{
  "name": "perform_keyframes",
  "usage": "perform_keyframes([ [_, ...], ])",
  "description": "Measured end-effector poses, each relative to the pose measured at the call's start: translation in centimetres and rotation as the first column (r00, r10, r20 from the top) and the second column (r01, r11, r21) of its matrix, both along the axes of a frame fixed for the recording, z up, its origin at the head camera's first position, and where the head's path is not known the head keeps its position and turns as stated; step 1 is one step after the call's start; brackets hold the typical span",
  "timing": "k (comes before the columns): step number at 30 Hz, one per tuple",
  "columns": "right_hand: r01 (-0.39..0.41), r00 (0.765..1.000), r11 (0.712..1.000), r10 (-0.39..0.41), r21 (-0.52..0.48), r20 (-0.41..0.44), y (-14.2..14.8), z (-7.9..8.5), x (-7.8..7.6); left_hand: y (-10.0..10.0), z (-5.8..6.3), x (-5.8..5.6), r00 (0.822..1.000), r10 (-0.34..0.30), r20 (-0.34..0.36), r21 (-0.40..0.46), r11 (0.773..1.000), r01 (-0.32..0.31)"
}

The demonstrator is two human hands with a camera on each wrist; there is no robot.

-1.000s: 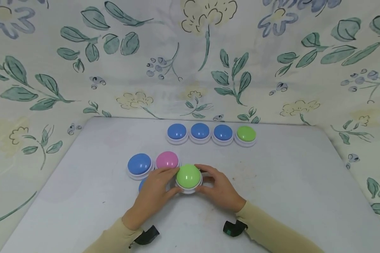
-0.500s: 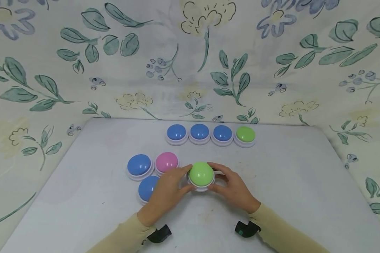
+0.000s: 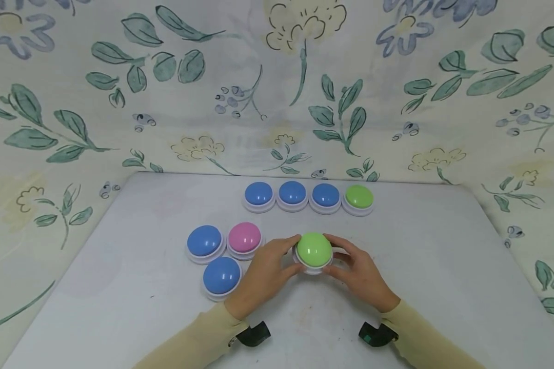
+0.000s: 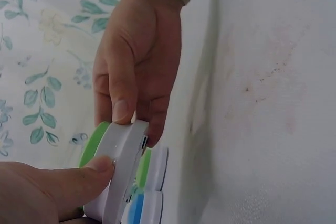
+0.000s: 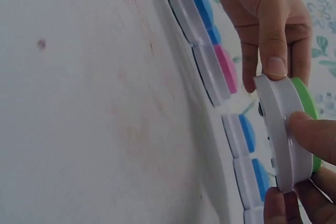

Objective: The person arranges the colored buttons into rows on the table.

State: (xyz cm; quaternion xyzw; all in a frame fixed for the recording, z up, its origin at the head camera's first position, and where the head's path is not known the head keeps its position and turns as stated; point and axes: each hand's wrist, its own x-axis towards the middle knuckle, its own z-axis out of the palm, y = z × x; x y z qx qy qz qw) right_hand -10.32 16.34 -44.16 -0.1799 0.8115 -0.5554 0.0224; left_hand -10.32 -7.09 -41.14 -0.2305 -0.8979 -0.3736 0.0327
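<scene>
Both hands hold a push button with a green dome and white round base (image 3: 314, 249), one at each side, raised above the white table. My left hand (image 3: 266, 271) grips its left side; in the left wrist view the thumb (image 4: 100, 164) presses on the white base (image 4: 123, 150). From the right, my right hand (image 3: 364, 274) pinches the base, its thumb (image 5: 310, 127) on the rim in the right wrist view. Just left of my left hand sit a pink button (image 3: 244, 237) and two blue buttons, one upper (image 3: 204, 241) and one lower (image 3: 221, 275).
Along the back of the white table (image 3: 424, 266) stands a row of buttons: three blue ones, such as the middle blue button (image 3: 292, 192), and a green button (image 3: 359, 197) at the right end. A floral cloth (image 3: 277, 102) hangs behind and beside the table.
Both hands have carried the green button to the right, away from the pink one. The lower blue button, earlier partly behind my left hand, now shows almost whole.
</scene>
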Motion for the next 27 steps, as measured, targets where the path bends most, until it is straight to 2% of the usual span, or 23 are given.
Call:
perform_keyframes([
  [4,0.019,1.000,1.000,-0.019,-0.003,0.018,0.6,0.2,0.1,0.8,-0.1,-0.2,1.000,-0.005,0.024,0.035,0.999,0.004],
  [10,0.052,0.999,0.999,-0.052,-0.010,0.008,1.6,0.0,-0.1,2.1,-0.6,-0.9,1.000,-0.012,0.018,0.056,0.998,0.011],
  [27,0.080,0.988,0.996,-0.083,-0.027,-0.127,3.6,-1.2,-0.8,4.8,-1.3,-2.6,0.999,-0.012,0.049,0.107,0.994,0.007],
])
